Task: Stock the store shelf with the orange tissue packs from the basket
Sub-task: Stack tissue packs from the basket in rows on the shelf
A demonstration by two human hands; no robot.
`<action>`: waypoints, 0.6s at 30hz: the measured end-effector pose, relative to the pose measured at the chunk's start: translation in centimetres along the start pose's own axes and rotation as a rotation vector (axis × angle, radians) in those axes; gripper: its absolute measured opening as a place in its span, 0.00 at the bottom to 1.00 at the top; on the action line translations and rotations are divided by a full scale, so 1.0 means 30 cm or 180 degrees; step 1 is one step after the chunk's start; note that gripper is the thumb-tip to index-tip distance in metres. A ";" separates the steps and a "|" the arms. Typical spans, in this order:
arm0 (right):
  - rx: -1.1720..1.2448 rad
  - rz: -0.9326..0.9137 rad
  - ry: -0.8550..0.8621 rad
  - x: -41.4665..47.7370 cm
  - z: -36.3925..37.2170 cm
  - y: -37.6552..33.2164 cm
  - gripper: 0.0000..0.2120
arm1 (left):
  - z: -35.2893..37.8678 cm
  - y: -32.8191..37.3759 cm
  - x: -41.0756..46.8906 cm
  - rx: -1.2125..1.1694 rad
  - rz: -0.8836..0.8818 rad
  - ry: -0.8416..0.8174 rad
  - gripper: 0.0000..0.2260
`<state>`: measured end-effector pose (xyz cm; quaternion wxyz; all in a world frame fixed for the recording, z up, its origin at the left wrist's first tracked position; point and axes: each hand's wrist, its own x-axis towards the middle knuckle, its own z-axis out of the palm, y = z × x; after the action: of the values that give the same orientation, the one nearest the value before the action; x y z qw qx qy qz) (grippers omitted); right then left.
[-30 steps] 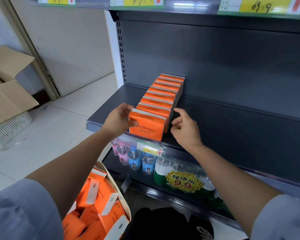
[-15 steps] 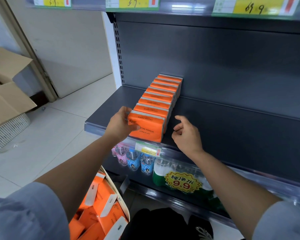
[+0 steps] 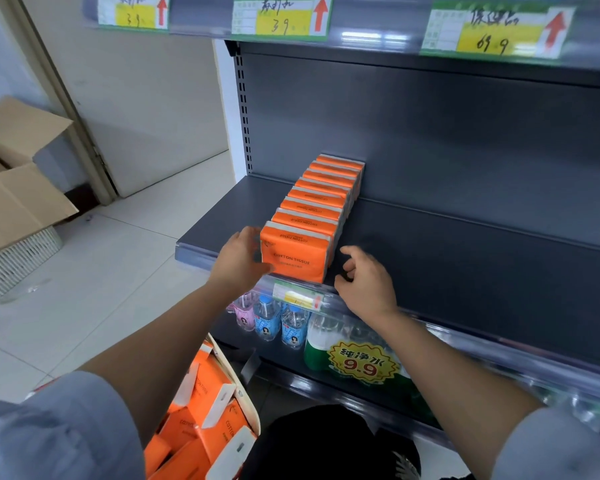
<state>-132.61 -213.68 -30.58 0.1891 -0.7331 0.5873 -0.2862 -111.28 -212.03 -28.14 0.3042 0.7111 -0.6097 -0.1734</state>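
The left grip (image 3: pixel 238 261) lies flat-fingered against the left side of the front orange plastic-wrapped tissue pack (image 3: pixel 297 254), at the front edge of the dark grey metal shelf (image 3: pixel 465 271); the right grip (image 3: pixel 368 282) hangs loosely curled, empty, just beside the pack. Below, an arm half hides the cream basket (image 3: pixel 248 407) of packs

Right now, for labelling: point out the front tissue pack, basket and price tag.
front tissue pack (image 3: pixel 297 258): head view, printed front face.
basket (image 3: pixel 248 405): head view, cream rim.
price tag (image 3: pixel 300 299): head view, yellow middle.
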 end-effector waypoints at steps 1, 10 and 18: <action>-0.0107 -0.0002 -0.0017 -0.011 0.001 -0.010 0.23 | -0.008 -0.008 -0.015 0.0089 -0.0004 0.0019 0.26; -0.0951 -0.0043 -0.0005 -0.128 0.029 -0.125 0.15 | -0.078 -0.187 -0.217 0.1194 0.0107 -0.0272 0.22; -0.1427 -0.0315 -0.0853 -0.215 0.116 -0.251 0.14 | -0.153 -0.409 -0.415 0.2009 -0.0257 -0.0551 0.21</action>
<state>-125.67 -205.84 -29.90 0.0839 -0.8159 0.5691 -0.0582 -101.54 -198.01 -34.13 0.0087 0.7766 -0.6282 -0.0477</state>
